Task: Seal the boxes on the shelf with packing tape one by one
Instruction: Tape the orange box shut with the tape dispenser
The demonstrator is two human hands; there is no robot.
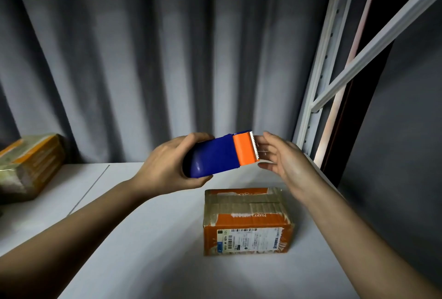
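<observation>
My left hand [167,162] grips a blue tape dispenser [215,157] with an orange head and a toothed blade, held in the air above the shelf. At the blade end, the fingers of my right hand [279,155] reach in, thumb and fingertips touching the tape edge there. Whether they pinch the clear tape I cannot tell. Below both hands an orange cardboard box [247,221] sits on the white shelf [148,239], with old tape strips across its top and a shipping label on its near side.
A second taped box [28,165] lies at the left end of the shelf. Grey curtains hang behind. The shelf's white metal upright [320,78] and a diagonal brace stand at the right.
</observation>
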